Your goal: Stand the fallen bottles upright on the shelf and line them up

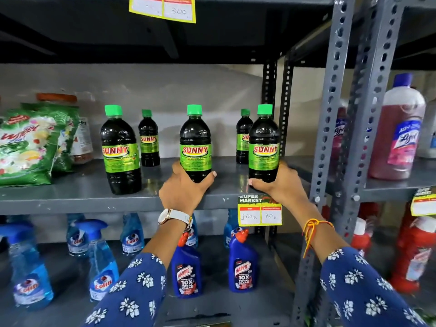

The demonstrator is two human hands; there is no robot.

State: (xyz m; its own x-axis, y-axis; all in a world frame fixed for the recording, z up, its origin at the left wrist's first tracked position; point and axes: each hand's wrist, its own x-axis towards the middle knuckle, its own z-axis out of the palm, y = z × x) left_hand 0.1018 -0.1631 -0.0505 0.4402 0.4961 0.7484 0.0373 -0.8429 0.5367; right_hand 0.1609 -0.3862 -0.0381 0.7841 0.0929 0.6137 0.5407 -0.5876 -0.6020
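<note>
Shelf: grey metal, running across to the slotted upright at its right end.
Front edge: three large Sunny bottles standing upright in a row.
Back edge: two smaller Sunny bottles standing upright.
Left end: green detergent bags leaning, a jar sitting behind them.

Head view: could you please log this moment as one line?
left hand: holds middle bottle | right hand: holds right bottle | both upright on shelf | fallen bottles: none visible
</note>
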